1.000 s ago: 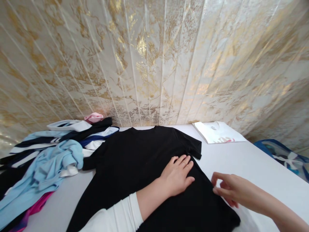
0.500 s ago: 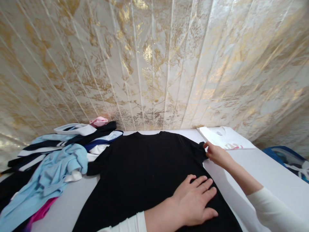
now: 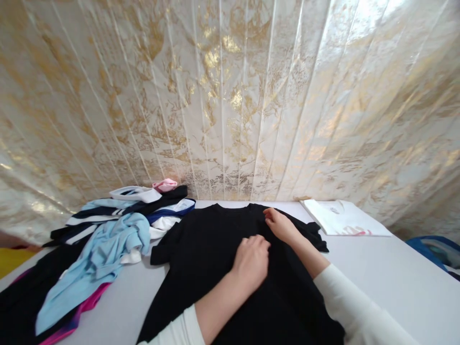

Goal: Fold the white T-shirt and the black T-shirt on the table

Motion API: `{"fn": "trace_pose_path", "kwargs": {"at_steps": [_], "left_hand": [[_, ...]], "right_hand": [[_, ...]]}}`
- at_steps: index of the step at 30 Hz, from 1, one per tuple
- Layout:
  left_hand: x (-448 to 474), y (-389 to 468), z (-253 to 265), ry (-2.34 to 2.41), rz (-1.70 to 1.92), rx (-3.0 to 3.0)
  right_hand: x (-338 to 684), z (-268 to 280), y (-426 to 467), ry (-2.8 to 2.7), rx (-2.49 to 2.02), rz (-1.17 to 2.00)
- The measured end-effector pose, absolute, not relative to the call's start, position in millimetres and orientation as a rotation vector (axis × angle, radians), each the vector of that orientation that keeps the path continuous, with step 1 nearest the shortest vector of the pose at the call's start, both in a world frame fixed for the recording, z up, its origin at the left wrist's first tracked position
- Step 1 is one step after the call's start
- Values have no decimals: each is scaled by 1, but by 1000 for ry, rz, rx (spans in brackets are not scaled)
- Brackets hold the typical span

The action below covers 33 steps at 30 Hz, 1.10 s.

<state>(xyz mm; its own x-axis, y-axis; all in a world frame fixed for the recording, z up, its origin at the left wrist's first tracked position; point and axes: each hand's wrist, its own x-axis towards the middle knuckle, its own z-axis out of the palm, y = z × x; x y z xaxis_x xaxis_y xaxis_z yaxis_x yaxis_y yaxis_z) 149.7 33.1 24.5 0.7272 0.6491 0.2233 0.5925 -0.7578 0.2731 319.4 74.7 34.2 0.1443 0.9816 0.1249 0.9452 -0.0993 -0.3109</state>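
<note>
1. T-shirt, black (image 3: 204,263), lies spread on the white table (image 3: 381,278), its collar (image 3: 233,207) at the far end and its lower part running out of view toward the person
2. Left hand (image 3: 251,258) rests on the middle of the T-shirt, knuckles up and fingers curled under; whether cloth is caught in them I cannot tell
3. Right hand (image 3: 282,225) is at the T-shirt's shoulder area, to the right of the collar, fingers bent with the tips at the cloth; whether they pinch it I cannot tell
4. Sleeve on the T-shirt's right side (image 3: 319,243) sticks out past the right forearm, slightly bunched; the one on its left side (image 3: 160,253) lies flatter
5. Clothes pile (image 3: 77,235) sits just left of the T-shirt, with a light-blue garment (image 3: 97,268) draped over its near part, a pink cloth (image 3: 165,185) at its far end and a magenta piece (image 3: 89,303) low at its edge
6. White folded shirt (image 3: 350,218) lies just right of the T-shirt's far end, red marks on its near edge
7. Blue-edged item (image 3: 426,250), cut off by the view, is well to the right of the T-shirt
8. Gold-patterned covering (image 3: 215,105) rises behind the T-shirt's collar
</note>
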Motion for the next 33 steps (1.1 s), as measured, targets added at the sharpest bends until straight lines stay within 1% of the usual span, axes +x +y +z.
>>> {"fn": "trace_pose_path", "kwargs": {"at_steps": [4,7,11,16,20,27,33], "left_hand": [[85,103,12,1438,452,2692],[48,137,1,1582,397,2676],[27,157,-7,1680,334,2669],[26,163,-9,1734,256,2668],[36,157,-1,1757,208,2656],[92,130,4,1540,249,2738],[93,148,4,1633,307,2644]], "right_hand": [[315,6,85,-1868,-2170,58],[322,-10,84,-1860,-2239,-34],[331,-19,84,-1878,-2302,-94],[333,-24,87,-1884,-2349,-120],[332,-24,88,-1884,-2361,-125],[329,-22,87,-1887,-2352,-121],[331,-17,90,-1877,-2328,-56]]}}
